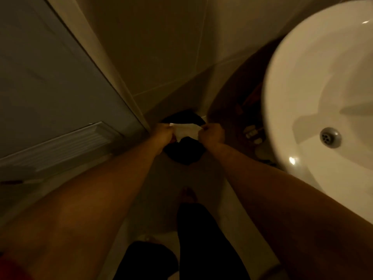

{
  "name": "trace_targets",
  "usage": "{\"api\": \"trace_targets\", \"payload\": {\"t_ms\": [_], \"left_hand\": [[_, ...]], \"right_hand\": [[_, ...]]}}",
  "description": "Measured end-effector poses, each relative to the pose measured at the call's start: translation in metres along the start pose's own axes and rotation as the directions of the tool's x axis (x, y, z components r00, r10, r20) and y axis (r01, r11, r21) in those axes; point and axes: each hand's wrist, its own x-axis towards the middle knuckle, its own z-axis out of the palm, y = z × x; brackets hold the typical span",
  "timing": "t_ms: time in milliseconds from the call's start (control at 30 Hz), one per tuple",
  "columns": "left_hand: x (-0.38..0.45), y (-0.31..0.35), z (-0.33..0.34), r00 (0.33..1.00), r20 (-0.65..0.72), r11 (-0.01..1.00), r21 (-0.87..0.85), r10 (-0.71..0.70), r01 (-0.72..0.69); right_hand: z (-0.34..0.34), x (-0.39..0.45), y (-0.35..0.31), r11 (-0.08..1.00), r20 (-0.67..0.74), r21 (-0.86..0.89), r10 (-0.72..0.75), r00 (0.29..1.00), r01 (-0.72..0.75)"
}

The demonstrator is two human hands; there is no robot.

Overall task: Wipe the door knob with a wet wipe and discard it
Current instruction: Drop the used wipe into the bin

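Two ends of the wet wipe [186,130] are pinched, stretched left-right between left hand [163,132] and right hand [212,133], above a black bin [184,153]; door [50,87] left, sink [323,98] right.

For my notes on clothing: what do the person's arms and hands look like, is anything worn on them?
Both forearms are bare up to the frame's edge, with no sleeves visible. The left hand and the right hand wear no gloves. No rings, watch or markings can be made out, though the dim, blurred picture could hide small ones.
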Motion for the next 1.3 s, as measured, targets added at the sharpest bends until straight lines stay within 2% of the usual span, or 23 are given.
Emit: {"api": "trace_targets", "payload": {"t_ms": [200,367,533,700,833,967,1100,1300], "left_hand": [[0.033,0.004,0.013,0.996,0.041,0.996,0.007,-0.085,0.085],[0.021,0.021,0.002,0.996,0.04,0.993,0.094,-0.074,0.07],[-0.019,0.052,-0.007,1.0,0.002,0.942,0.336,0.009,-0.009],[-0.085,0.092,-0.027,0.979,0.028,0.796,0.579,0.202,-0.18],[-0.158,0.12,-0.05,0.938,0.072,0.673,0.678,0.34,-0.296],[-0.244,0.142,-0.073,0.873,0.166,0.474,0.785,0.46,-0.399],[-0.327,0.162,-0.087,0.77,0.233,0.288,0.832,0.594,-0.474],[-0.43,0.197,-0.058,0.637,0.34,0.057,0.854,0.691,-0.518]], "right_hand": [[0.012,0.018,0.008,0.996,0.099,0.01,-0.089,0.991,0.089],[-0.002,0.014,-0.006,0.98,0.135,-0.13,-0.132,0.982,0.149],[-0.033,-0.014,-0.037,0.966,0.172,-0.201,-0.128,0.977,0.162],[-0.073,-0.07,-0.078,0.885,0.197,-0.295,-0.312,0.93,0.359],[-0.111,-0.13,-0.105,0.819,0.163,-0.372,-0.405,0.9,0.436],[-0.153,-0.199,-0.124,0.792,0.11,-0.413,-0.446,0.888,0.449],[-0.196,-0.266,-0.133,0.782,-0.007,-0.437,-0.497,0.868,0.444],[-0.276,-0.351,-0.113,0.798,-0.201,-0.458,-0.522,0.829,0.391]]}}
